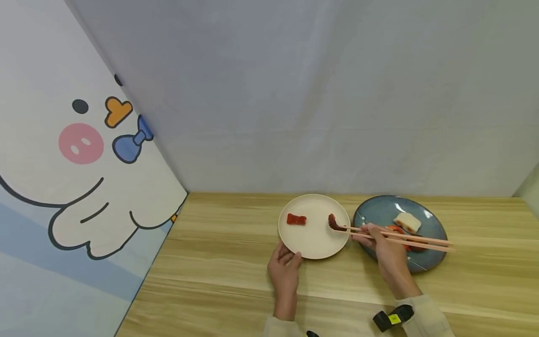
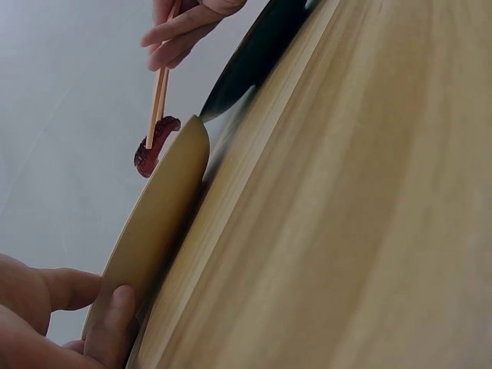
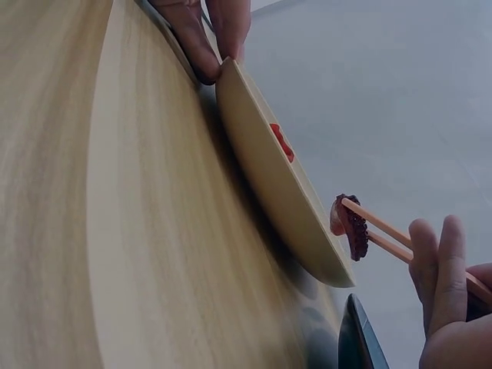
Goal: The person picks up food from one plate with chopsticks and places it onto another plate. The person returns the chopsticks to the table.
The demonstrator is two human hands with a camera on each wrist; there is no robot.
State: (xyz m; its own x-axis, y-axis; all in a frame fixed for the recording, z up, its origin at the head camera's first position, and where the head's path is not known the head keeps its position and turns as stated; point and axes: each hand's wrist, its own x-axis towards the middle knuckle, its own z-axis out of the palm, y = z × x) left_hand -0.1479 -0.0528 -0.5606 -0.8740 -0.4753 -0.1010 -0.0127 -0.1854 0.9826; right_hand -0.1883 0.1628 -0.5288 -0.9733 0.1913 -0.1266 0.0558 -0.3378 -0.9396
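Note:
My left hand [image 1: 285, 271] grips the near-left rim of a round cream plate [image 1: 313, 241], its thumb and fingers on the edge. A small red piece of food [image 1: 296, 219] lies on the plate's left half. Wooden chopsticks [image 1: 431, 239] are held in my right hand [image 1: 390, 260], their tips pointing left. Between those tips is a curved dark red octopus tentacle [image 3: 357, 231] with suckers along it. Both wrist views show the tentacle raised beside the plate's right rim, apart from its surface. My right hand is over the left part of a blue plate [image 1: 381, 206].
On the blue plate lie a white piece with brown spots [image 1: 407, 223], an orange-red piece [image 1: 394, 229] and a dark piece [image 1: 418, 248], partly behind the chopsticks. A grey wall [image 1: 337, 117] stands behind the wooden table [image 1: 219, 262]; a cartoon-printed panel [image 1: 38, 140] rises at left.

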